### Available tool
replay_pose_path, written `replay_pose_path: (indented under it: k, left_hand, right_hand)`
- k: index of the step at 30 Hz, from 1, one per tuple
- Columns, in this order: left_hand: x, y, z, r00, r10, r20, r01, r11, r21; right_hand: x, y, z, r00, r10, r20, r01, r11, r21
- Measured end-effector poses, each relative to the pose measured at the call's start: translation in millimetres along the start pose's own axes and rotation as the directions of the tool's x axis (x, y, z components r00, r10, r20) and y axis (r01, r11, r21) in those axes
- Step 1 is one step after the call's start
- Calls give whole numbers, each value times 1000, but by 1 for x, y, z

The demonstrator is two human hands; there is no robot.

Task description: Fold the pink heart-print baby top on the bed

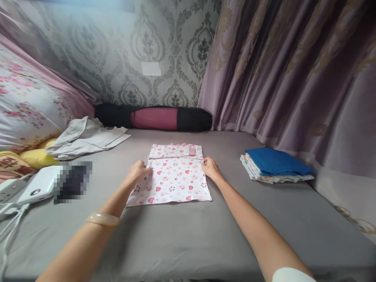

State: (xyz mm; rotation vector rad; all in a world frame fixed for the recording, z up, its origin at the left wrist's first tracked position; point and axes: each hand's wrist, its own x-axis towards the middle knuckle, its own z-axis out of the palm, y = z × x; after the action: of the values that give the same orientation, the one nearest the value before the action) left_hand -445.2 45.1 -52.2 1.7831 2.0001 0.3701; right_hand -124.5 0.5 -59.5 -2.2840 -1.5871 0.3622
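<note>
A white cloth piece with pink and red hearts and flowers (176,180) lies spread on the grey sheet in front of me. Its far end is folded over into a band, where a small pink patch (192,151) shows near the right. My left hand (141,170) pinches the cloth's left edge just below that band. On the opposite edge, at about the same height, my right hand (210,168) grips the cloth between thumb and fingers. A pale bangle (103,219) circles my left wrist.
To the right sits a folded fabric stack with blue cloth on top (279,161). Light grey clothing (88,137) lies at the far left, near a white power bank (39,185) with cables and a blurred dark object (73,182). A black and maroon roll (154,118) rests against the wall.
</note>
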Motion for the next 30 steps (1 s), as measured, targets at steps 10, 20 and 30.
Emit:
replay_pose_path:
  k: [10, 20, 30]
  left_hand:
    - [-58, -38, -23, 970, 116, 212, -65, 970, -234]
    - [-94, -57, -52, 862, 228, 453, 15, 882, -472]
    - [-74, -43, -47, 959, 261, 106, -180, 857, -484]
  right_hand:
    - [-78, 16, -20, 961, -217, 171, 201, 974, 105]
    - [-125, 43, -44, 854, -404, 327, 293, 894, 338]
    - [-99, 28, -41, 907, -401, -132, 422, 868, 263]
